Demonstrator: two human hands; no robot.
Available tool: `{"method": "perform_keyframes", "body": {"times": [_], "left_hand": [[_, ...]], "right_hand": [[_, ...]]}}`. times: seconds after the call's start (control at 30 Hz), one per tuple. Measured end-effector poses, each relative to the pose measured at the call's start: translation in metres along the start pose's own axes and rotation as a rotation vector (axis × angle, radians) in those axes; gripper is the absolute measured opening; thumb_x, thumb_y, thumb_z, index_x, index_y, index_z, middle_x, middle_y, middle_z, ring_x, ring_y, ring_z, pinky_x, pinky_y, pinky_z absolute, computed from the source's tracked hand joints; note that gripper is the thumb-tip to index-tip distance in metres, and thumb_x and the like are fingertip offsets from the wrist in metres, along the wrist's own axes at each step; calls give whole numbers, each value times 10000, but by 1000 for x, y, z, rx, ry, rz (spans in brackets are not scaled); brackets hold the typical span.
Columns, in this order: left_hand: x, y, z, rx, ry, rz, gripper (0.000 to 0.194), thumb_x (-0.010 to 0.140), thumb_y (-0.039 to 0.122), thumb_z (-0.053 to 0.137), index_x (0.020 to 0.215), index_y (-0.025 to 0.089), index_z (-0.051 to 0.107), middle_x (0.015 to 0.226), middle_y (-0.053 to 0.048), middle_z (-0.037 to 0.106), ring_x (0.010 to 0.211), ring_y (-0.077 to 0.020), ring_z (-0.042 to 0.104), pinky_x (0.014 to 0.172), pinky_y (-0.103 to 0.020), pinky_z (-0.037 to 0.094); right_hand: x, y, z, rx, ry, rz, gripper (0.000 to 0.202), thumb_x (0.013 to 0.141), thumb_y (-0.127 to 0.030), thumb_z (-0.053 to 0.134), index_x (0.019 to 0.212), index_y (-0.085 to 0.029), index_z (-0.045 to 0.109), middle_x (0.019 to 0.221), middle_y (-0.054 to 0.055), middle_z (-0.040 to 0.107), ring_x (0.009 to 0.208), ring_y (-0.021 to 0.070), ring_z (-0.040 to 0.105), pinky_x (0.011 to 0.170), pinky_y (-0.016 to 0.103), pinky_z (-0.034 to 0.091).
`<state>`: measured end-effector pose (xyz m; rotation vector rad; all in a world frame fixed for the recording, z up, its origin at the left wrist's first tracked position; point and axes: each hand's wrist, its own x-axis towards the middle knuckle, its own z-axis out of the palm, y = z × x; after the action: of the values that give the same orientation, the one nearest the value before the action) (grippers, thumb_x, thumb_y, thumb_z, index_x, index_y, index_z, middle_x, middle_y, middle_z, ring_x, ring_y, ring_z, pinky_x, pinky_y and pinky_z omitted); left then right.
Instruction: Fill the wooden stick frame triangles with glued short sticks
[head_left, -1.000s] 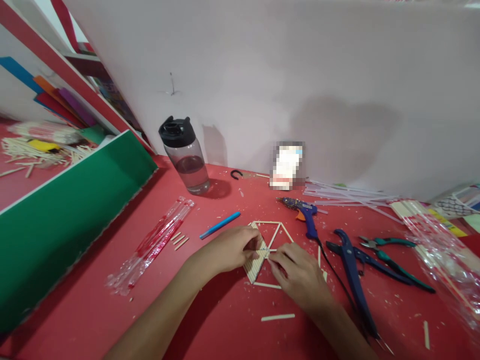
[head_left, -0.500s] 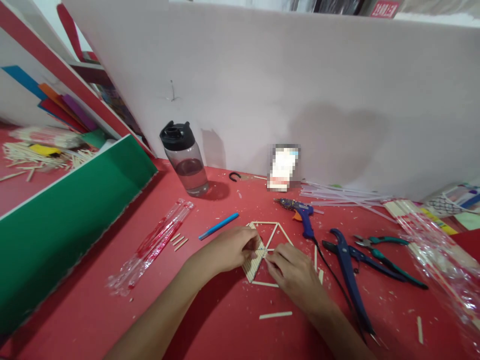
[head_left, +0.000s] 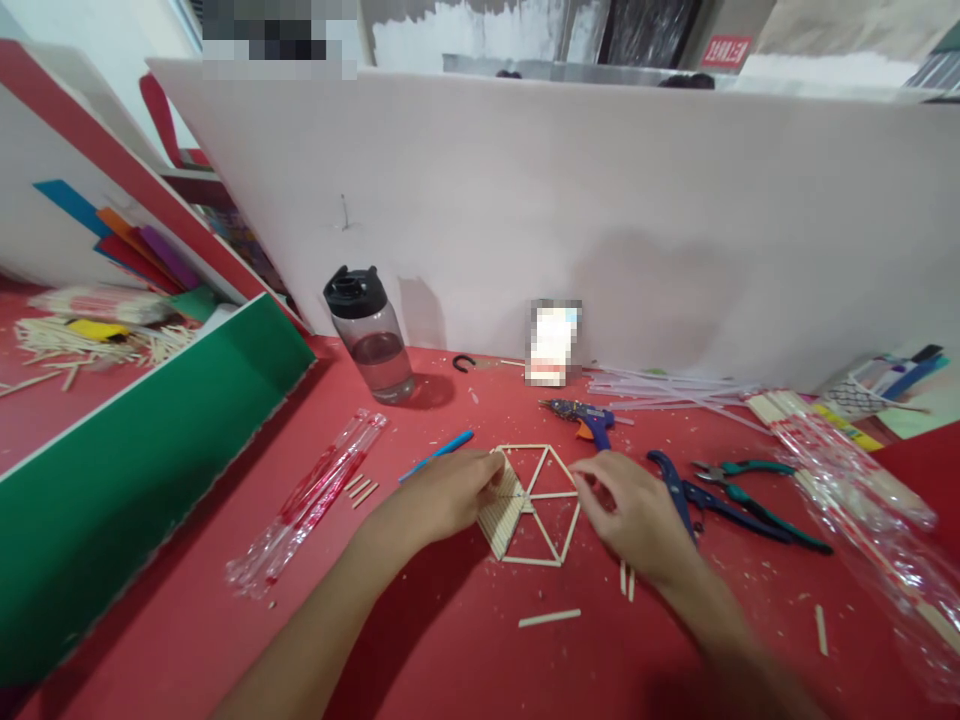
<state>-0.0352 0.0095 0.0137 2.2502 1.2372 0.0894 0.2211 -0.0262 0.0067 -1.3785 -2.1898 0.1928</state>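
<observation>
A hexagonal frame of thin wooden sticks (head_left: pixel 551 495) lies on the red table, its spokes meeting in the middle. Its left part is a panel of sticks laid side by side (head_left: pixel 501 518). My left hand (head_left: pixel 457 490) has its fingers closed at the upper left edge of that panel, gripping it. Just off the frame's right corner is my right hand (head_left: pixel 626 505), thumb and index finger curled close together; whatever may be between the fingertips is too small to make out. A loose stick (head_left: pixel 550 619) lies in front of the frame.
Behind my right hand are a blue glue gun (head_left: pixel 589 418), blue cutters (head_left: pixel 675 490) and green-handled pliers (head_left: pixel 757 490). A water bottle (head_left: pixel 371 340) stands at the back left, near a green board (head_left: pixel 150 450). Wrapped sticks (head_left: pixel 847 470) lie right.
My right hand has moved right, away from the middle of the hexagon to its right corner, uncovering the spokes. My left hand stays at the panel. The view has tilted up slightly.
</observation>
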Motion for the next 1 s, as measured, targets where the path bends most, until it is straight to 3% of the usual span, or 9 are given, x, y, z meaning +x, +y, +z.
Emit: {"method": "perform_keyframes", "body": {"times": [0.07, 0.13, 0.27, 0.53, 0.83, 1.0], "left_hand": [[-2, -1, -7, 35, -19, -57, 67, 900, 212, 531, 835, 231, 527, 840, -16, 642, 753, -203, 598, 686, -296, 370], [-4, -2, -12, 65, -46, -91, 78, 891, 194, 525, 822, 231, 531, 824, -22, 639, 725, -205, 591, 626, -289, 335], [-6, 0, -13, 40, -76, -83, 68, 879, 198, 524, 823, 232, 541, 813, -18, 652, 715, -200, 588, 589, -281, 300], [-8, 0, -9, 37, -81, -64, 71, 842, 185, 533, 785, 225, 521, 766, -19, 639, 692, -203, 579, 578, -281, 287], [-8, -4, -7, 81, -93, -49, 68, 837, 188, 512, 824, 232, 562, 791, -38, 658, 676, -218, 581, 580, -291, 290], [-8, 1, -8, 147, -124, -41, 98, 854, 172, 479, 837, 223, 562, 820, -54, 675, 709, -223, 609, 575, -289, 300]], "right_hand": [[3, 11, -21, -59, -71, 59, 167, 968, -235, 497, 948, -220, 661, 904, 49, 720, 796, 197, 664, 721, 302, 465], [3, 22, -38, -117, -219, 82, 168, 963, -221, 499, 964, -236, 666, 939, 37, 729, 820, 206, 677, 713, 305, 459], [-5, 41, -56, -139, -434, -8, 179, 938, -169, 522, 936, -252, 681, 959, 34, 708, 842, 200, 667, 714, 294, 437], [-12, 49, -71, -241, -523, 165, 135, 884, -132, 577, 836, -251, 619, 829, 3, 706, 755, 200, 645, 648, 287, 357], [-19, 34, -53, -255, -629, 143, 191, 740, -72, 723, 829, -235, 677, 837, 28, 735, 762, 216, 680, 584, 266, 329], [-17, 29, -49, -282, -652, 141, 152, 812, -79, 664, 873, -218, 660, 859, 55, 727, 781, 224, 680, 613, 273, 351]]}}
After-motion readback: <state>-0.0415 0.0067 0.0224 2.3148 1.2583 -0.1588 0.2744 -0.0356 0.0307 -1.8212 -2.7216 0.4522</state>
